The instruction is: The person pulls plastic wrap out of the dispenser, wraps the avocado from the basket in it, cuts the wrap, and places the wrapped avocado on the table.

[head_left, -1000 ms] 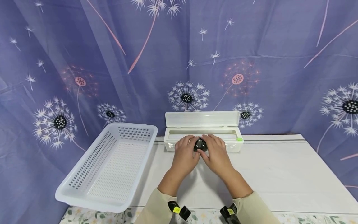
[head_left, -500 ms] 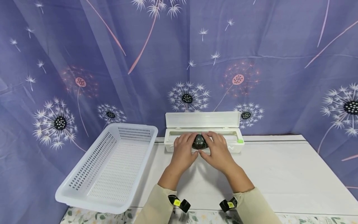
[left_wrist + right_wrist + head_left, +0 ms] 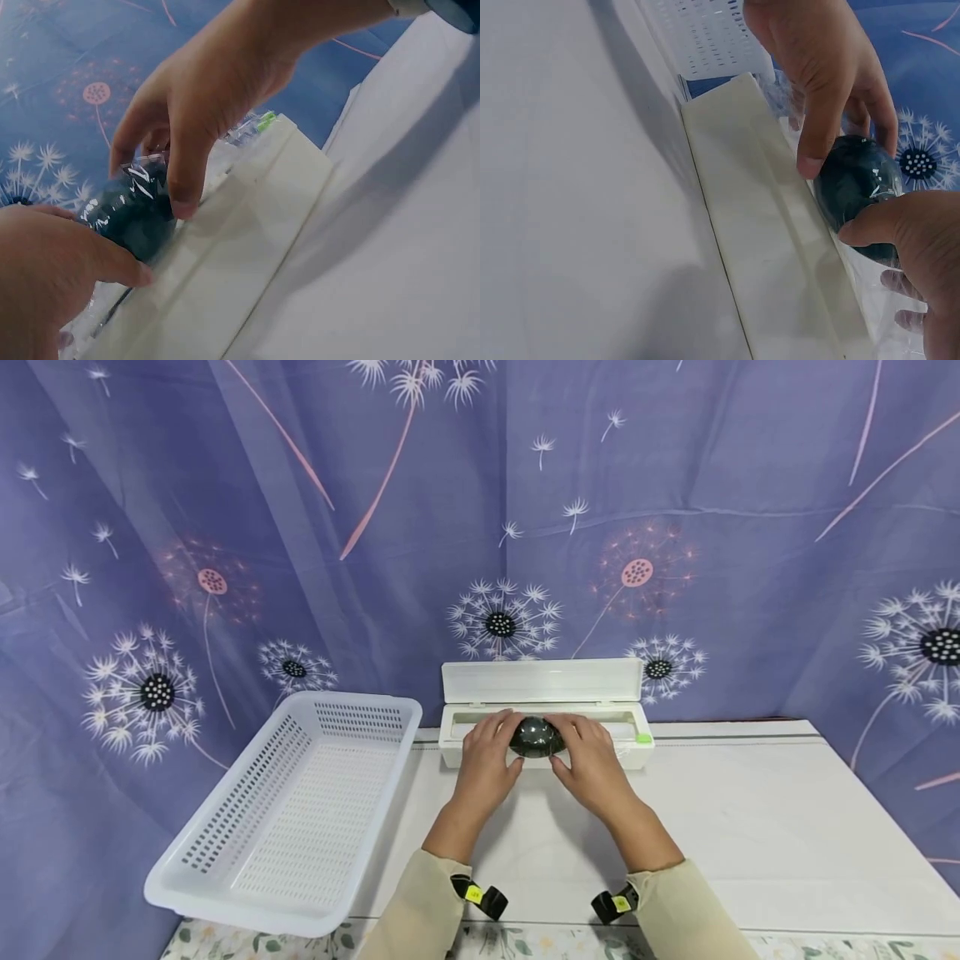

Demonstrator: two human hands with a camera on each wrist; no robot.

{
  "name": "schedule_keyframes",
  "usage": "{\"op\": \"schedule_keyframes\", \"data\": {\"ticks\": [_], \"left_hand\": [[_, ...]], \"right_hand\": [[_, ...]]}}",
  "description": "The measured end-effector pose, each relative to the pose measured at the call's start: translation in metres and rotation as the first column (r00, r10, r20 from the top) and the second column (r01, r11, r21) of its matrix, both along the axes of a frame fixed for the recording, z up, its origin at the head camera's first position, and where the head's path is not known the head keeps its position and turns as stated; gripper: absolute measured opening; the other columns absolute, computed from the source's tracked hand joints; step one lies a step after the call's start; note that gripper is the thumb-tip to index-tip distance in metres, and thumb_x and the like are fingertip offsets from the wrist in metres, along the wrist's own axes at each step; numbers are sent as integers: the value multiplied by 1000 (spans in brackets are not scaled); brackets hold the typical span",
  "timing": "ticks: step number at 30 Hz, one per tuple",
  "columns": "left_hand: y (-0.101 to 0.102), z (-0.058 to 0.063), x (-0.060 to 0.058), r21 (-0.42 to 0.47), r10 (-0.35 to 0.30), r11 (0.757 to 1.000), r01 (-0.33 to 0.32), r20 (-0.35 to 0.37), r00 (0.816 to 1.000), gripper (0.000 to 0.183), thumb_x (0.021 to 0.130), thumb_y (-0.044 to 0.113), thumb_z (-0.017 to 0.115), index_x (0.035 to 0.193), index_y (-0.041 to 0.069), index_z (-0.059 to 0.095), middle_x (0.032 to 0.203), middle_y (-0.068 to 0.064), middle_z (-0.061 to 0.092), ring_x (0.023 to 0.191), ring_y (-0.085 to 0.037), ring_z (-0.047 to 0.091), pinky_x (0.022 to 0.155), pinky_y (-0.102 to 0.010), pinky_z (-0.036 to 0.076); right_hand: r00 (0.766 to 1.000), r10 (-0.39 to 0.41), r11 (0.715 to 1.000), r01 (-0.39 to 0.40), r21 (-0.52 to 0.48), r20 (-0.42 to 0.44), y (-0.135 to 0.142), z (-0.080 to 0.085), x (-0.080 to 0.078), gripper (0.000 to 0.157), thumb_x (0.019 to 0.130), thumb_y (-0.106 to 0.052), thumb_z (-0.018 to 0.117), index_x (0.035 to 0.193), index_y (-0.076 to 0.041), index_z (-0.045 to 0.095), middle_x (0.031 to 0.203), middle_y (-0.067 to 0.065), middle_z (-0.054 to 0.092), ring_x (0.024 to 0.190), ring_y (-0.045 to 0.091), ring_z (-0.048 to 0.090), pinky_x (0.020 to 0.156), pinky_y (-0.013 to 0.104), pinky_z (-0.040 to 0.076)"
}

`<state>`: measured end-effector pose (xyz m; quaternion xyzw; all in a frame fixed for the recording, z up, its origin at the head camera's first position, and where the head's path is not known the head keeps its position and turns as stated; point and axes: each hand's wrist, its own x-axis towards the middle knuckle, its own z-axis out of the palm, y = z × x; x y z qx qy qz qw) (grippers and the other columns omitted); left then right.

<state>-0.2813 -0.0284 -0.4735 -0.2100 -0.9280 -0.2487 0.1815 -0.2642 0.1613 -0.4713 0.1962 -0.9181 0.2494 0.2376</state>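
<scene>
Both hands hold a dark, glossy, rounded object (image 3: 537,737) between them, the left hand (image 3: 483,768) at its nine o'clock and the right hand (image 3: 592,768) at its three, fingers and thumbs part-bent and spread to its width. It is over the long white box (image 3: 632,757) (whether they touch, I cannot tell), whose raised lid (image 3: 542,682) stands at the object's twelve o'clock, while a perforated basket (image 3: 247,913) sits well apart toward eight.
</scene>
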Motion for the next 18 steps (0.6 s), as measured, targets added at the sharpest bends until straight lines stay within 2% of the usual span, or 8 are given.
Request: {"op": "schedule_keyframes", "data": {"ticks": [8,14,18], "left_hand": [[-4,-9,-3,10,11,1000,-10,-61,998,71,80,6,81,143,23,54,127,-3,68,127,-24,58,112,-47,41],[-2,-5,-1,49,21,999,-15,-124,992,74,78,3,80,145,19,53,128,-2,66,122,-22,62,107,-44,44],[0,-2,-1,67,30,998,-20,-159,987,72,77,2,80,143,19,56,130,0,66,122,-22,61,103,-44,46]], "right_hand": [[1000,-2,1000,3,16,-10,0,0,0,66,79,-4,81,140,-11,55,123,15,66,121,38,57,111,57,38],[998,-8,1000,7,-15,-59,-1,4,2,66,78,0,80,138,-13,56,121,13,65,116,37,59,107,55,42],[997,-21,999,19,-29,-75,-2,5,2,69,79,1,79,142,-10,52,120,15,65,113,37,60,104,53,44]]}}
